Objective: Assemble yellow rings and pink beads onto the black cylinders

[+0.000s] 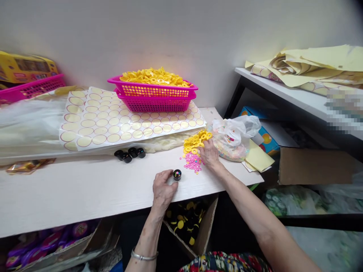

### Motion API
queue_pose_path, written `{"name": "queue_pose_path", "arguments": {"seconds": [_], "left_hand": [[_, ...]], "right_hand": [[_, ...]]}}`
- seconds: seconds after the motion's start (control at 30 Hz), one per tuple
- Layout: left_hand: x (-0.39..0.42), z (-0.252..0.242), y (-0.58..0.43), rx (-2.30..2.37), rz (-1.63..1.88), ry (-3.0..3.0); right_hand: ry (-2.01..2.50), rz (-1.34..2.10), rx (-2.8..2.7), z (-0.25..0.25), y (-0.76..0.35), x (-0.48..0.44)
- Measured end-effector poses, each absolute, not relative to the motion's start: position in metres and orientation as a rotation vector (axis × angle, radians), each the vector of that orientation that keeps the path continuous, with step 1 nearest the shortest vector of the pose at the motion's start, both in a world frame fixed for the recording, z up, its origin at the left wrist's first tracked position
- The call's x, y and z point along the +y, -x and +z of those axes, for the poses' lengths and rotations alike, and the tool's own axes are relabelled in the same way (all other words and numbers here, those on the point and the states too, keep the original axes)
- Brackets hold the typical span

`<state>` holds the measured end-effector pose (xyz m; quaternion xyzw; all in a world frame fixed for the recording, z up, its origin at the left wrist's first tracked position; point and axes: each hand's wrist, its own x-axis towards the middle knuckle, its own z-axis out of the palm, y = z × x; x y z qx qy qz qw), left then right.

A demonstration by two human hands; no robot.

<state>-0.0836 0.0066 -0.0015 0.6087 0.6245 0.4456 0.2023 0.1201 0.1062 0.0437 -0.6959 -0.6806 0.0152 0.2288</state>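
Near the table's front edge, my left hand (164, 189) has its thumb and fingertips closed around a small round black cup (177, 176). Coloured beads show inside the cup, which stands upright. My right hand (210, 155) reaches into the side of a pile of yellow plastic rings (193, 141), fingers bent and drawn together. What its fingertips pinch, if anything, is hidden. Just below the rings, beside that hand, lies a spread of small pink beads (193, 162). Several more black cups (127, 157) stand farther left on the white table.
A pink basket (157, 104) heaped with yellow rings stands on sticker sheets (113, 139). Right of my right hand sits a knotted plastic bag (235, 132). An open cardboard box (208, 223) with black and yellow pieces is below the table edge. A white shelf (297, 96) rises at right.
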Motion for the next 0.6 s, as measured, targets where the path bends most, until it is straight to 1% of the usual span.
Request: {"name": "queue_pose_path", "arguments": {"seconds": [0.2, 0.33, 0.4, 0.5, 0.6], "left_hand": [[0.004, 0.003, 0.082, 1.749, 1.284, -1.653], [0.000, 0.006, 0.082, 1.699, 1.404, -1.560], [-0.002, 0.007, 0.083, 1.644, 1.539, -1.440], [-0.005, 0.009, 0.082, 1.513, 1.721, -1.204], [-0.006, 0.013, 0.080, 1.423, 1.764, -1.018]], "right_hand": [[1.977, 0.009, -2.038, 0.046, -0.115, 0.124], [1.795, 0.029, -1.939, 0.055, -0.116, 0.110], [1.606, 0.139, -1.918, 0.062, -0.110, 0.092], [1.345, 0.430, -2.026, 0.070, -0.093, 0.061], [1.261, 0.540, -2.152, 0.069, -0.075, 0.038]]}}
